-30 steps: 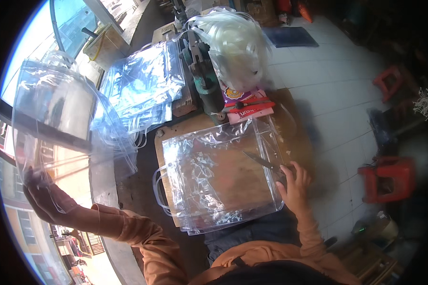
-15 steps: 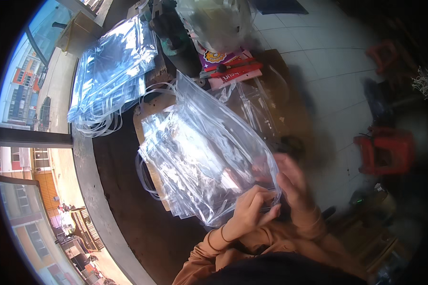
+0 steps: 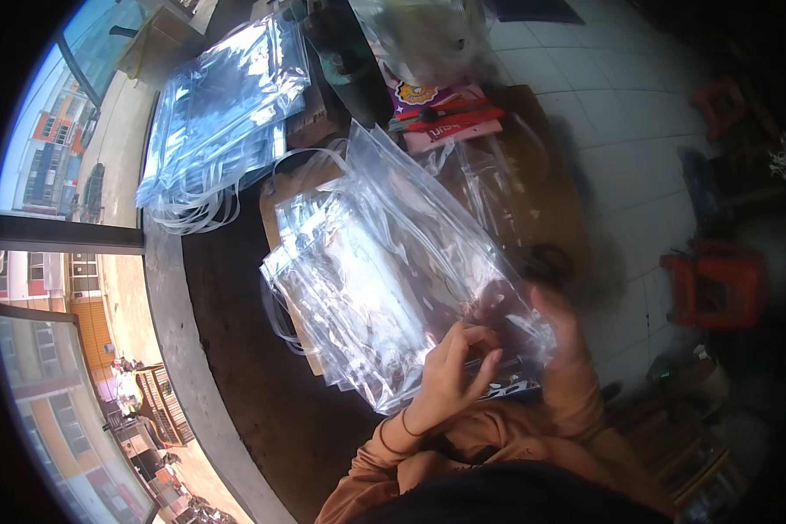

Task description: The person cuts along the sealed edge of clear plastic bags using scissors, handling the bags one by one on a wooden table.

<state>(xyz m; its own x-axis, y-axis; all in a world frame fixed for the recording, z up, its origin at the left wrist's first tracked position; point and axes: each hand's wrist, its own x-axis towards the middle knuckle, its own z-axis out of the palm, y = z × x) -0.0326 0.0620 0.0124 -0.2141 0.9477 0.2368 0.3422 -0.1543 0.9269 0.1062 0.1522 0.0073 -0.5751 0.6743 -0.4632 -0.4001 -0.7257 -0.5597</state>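
Note:
A clear plastic bag (image 3: 428,227) lies on top of a stack of similar clear bags (image 3: 323,288), its near right end raised toward me. My left hand (image 3: 450,371) is at this end, fingers curled against the film and thumb held a little away; the film seems caught in the bent fingers. At the bag's right edge, my right hand (image 3: 561,327) has its fingers stretched out and spread. Part of that hand shows dimly through the plastic; whether it is inside or behind the bag I cannot tell.
Beneath the stack is a brown board (image 3: 316,360). More clear bags with white loop handles (image 3: 227,96) are piled at the far left. Farther off are a dark green bottle (image 3: 345,61), a red-handled tool (image 3: 454,118) and pink packaging (image 3: 454,134). Red stools (image 3: 719,284) stand at right.
My right hand has moved right with the bag's edge, and the bag end is spread wider. My left thumb has come away from that edge. The whole view has shifted slightly.

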